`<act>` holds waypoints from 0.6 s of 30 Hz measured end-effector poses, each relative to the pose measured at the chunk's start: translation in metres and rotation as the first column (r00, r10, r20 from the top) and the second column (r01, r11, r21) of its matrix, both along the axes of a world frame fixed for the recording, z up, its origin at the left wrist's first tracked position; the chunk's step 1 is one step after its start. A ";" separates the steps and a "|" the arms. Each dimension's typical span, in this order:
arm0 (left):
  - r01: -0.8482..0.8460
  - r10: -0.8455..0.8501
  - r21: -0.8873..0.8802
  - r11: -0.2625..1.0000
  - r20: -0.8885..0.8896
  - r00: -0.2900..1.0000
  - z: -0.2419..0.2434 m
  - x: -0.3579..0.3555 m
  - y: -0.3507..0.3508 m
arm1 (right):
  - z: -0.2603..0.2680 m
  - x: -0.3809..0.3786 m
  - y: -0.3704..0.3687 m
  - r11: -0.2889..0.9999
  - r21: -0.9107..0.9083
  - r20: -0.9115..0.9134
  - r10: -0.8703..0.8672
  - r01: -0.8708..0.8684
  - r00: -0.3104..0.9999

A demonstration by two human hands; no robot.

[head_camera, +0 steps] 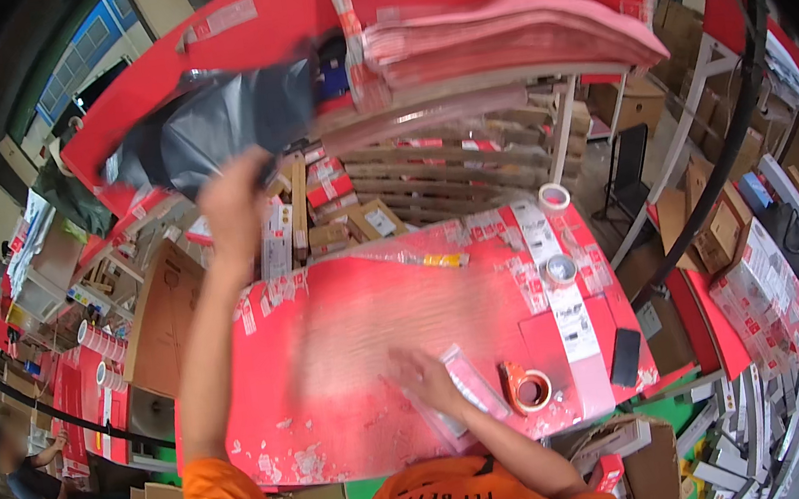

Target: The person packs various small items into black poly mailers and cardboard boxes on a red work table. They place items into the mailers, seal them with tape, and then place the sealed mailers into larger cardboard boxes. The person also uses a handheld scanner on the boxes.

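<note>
My left hand (233, 195), blurred by motion, is raised past the far left edge of the red table (268, 403), shut on a dark plastic bag (223, 117) at the shelf. Low over the table's near middle is my right hand (424, 379), fingers apart, over or beside a clear plastic packet with pink and white contents (474, 383). To its right lies an orange tape dispenser (527, 388) with a roll. A strip of printed labels (571, 318) runs down the table's right side, with a tape roll (561, 268) on it and a black phone (625, 356) beside it.
Another tape roll (554, 196) sits at the far right corner. Beyond the table stand a shelf with stacked pink sheets (493, 40), a wooden pallet (428, 177) and cardboard boxes (373, 219). Black bars cross both sides. A person (43, 478) stands at far left.
</note>
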State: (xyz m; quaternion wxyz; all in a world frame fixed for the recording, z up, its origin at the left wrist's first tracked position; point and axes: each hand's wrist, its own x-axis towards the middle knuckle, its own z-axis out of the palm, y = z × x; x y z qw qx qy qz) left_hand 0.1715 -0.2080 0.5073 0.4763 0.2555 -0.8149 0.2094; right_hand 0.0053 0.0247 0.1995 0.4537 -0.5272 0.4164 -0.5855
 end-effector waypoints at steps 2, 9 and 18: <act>-0.028 -0.014 0.259 0.966 0.160 0.987 -0.105 -0.005 0.058 | 0.010 0.014 -0.025 0.999 -0.003 0.404 -0.045 0.050 0.914; -0.194 -0.041 0.938 0.287 0.214 0.976 -0.386 0.032 0.260 | -0.098 0.021 -0.007 0.676 0.639 -0.363 -0.154 0.366 0.919; -0.188 -0.174 0.890 0.416 0.280 0.944 -0.447 0.069 0.217 | -0.099 -0.040 -0.097 0.837 0.500 -0.241 -0.111 0.221 0.964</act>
